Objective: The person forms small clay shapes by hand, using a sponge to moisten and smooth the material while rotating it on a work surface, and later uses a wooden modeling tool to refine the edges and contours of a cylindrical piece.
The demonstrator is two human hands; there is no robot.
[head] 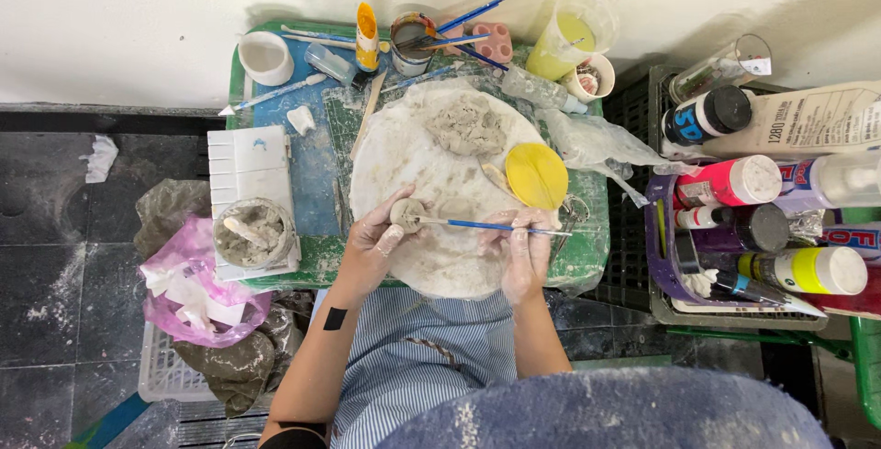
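Observation:
My left hand [374, 243] pinches a small round lump of grey clay [406, 214] over a round white work board [413, 165]. My right hand [523, 247] grips a thin blue-handled brush [486, 225] that lies level, its tip touching the small clay piece. A larger mound of grey clay [466, 124] sits at the far side of the board. Next to it on the right lies a yellow disc [537, 176]. Both hands are smeared with clay.
A small green table [317, 266] holds a clay-filled tub [253, 232], a white palette [248, 163], a white cup [265, 56], a jar of brushes [413, 41] and a yellow-green cup [567, 41]. Paint bottles fill crates [734, 307] at right. A pink bag [197, 288] lies at left.

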